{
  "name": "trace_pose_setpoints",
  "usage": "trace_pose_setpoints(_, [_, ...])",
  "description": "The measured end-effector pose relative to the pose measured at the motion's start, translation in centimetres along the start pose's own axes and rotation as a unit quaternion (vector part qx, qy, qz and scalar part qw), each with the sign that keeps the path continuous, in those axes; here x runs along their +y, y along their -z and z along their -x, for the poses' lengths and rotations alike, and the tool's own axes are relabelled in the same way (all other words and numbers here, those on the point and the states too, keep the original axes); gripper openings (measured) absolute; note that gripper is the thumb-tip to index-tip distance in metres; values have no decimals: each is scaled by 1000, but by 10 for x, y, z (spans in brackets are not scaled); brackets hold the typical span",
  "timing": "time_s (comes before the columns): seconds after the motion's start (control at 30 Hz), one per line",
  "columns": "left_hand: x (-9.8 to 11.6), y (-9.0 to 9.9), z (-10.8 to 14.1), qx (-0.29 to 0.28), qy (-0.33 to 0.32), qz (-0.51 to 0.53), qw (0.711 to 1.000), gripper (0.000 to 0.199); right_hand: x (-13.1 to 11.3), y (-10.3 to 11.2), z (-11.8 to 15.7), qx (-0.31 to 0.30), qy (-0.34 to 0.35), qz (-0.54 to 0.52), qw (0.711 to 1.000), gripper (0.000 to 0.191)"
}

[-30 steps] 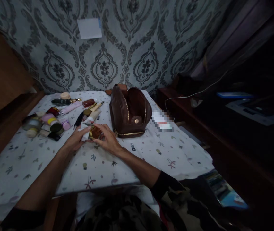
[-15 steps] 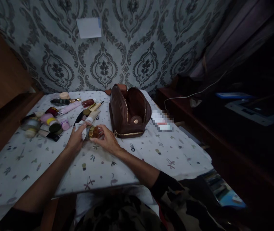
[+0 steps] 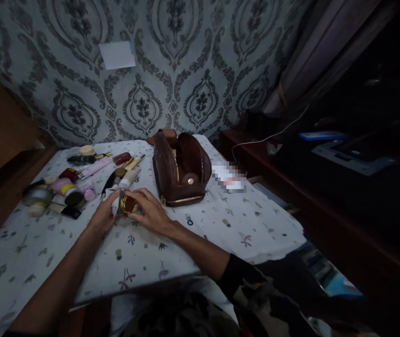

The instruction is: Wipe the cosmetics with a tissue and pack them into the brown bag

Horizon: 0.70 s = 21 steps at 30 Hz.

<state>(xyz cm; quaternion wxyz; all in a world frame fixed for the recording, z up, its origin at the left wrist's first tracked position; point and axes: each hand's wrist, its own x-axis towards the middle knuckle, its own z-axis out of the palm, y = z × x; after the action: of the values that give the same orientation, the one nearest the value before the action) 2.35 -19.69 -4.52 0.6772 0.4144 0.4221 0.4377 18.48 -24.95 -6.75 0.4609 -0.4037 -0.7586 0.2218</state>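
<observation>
A small jar with a shiny gold band and amber-brown end [image 3: 129, 205] is held between my two hands, just above the tablecloth. My left hand [image 3: 102, 215] grips a crumpled white cloth or tissue [image 3: 115, 200] against the jar's left side. Curled round the jar's right side are the fingers of my right hand [image 3: 152, 214]. To the right stands a brown zippered toiletry bag [image 3: 165, 171], its top open and its inside dark. Just beyond my hands lies a cream tube [image 3: 129, 178], close to a black curved item [image 3: 108, 181].
Several cosmetics lie at the left: a pink tube [image 3: 96, 167], a yellow-banded pink bottle [image 3: 64, 187], a black-capped tube [image 3: 68, 210] and a small lilac jar [image 3: 89, 192]. A blurred-out white packet [image 3: 230, 178] is right of the bag. A patterned wall [image 3: 172, 84] rises behind the table.
The jar has turned in my hands, so its gold rim and amber end face me more. My head view has shifted a little to the right; the bag stays in place.
</observation>
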Motion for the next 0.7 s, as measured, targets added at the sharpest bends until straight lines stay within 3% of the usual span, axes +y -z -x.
trace_pose_setpoints(0.1, [0, -10, 1, 68, -44, 39, 996, 21, -2, 0, 1, 0, -19, 3, 1000, 66])
trace_pose_setpoints(0.2, [-3, -14, -1, 94, -60, 54, 992, 26, -4, -2, 2, 17, -52, 2, 998, 71])
trace_pose_setpoints(0.33, [-6, -11, -4, 82, -57, 67, 993, 28, -6, -5, 2, 27, -84, -1, 996, 66])
trace_pose_setpoints(0.7, [2, 3, -6, 43, 11, 65, 997, 25, -6, -4, -2, 22, -77, -76, 994, 64])
